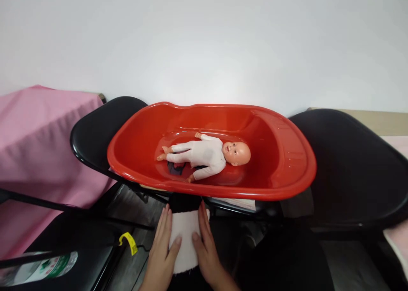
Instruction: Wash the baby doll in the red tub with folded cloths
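A small folded white cloth [185, 235] lies over something black, which looks like dark clothing, below the front rim of a red baby bathtub [295, 163]. My left hand [162, 248] rests along the cloth's left edge, fingers straight, thumb on top. Along its right edge lies my right hand [207, 244], posed the same way with its thumb touching the cloth. Neither hand grips around the cloth. In the tub, a baby doll [207, 153] in white clothes is on its back, head to the right and bare feet to the left.
Black chairs [344, 168] flank the tub. Pink fabric [54, 138] drapes a surface at left. A plastic bottle [47, 267] lies on a dark seat at lower left, near a yellow tag [128, 243]. A white wall [204, 40] stands behind the tub.
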`<act>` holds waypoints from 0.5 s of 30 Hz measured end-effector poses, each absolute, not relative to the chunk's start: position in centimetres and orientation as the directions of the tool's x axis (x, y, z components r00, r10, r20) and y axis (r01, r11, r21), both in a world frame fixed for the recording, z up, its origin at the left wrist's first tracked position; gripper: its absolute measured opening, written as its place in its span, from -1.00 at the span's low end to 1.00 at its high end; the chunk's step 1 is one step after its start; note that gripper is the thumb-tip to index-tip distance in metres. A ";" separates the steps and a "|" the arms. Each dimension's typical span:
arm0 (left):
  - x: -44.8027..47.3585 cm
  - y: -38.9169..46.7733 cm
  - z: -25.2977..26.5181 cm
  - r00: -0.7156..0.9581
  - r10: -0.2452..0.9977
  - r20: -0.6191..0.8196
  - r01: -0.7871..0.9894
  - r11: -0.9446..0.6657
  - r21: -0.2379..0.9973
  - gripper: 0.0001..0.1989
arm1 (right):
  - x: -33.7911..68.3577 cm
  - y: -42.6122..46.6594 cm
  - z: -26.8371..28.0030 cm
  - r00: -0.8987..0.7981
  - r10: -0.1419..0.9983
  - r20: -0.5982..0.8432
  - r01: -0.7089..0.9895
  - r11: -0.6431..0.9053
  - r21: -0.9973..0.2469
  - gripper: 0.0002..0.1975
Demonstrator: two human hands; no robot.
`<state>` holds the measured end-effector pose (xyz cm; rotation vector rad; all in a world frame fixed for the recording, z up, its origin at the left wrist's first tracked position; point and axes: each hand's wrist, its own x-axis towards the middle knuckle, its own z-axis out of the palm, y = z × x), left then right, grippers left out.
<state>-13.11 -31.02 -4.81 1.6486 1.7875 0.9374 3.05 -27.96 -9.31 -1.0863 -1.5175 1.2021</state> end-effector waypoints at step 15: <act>-11.7 -29.7 -1.3 -0.090 0.956 0.279 0.761 -0.115 0.639 -0.49 | 3.0 -28.1 -4.6 -0.415 0.843 0.342 0.336 0.491 -0.804 -0.38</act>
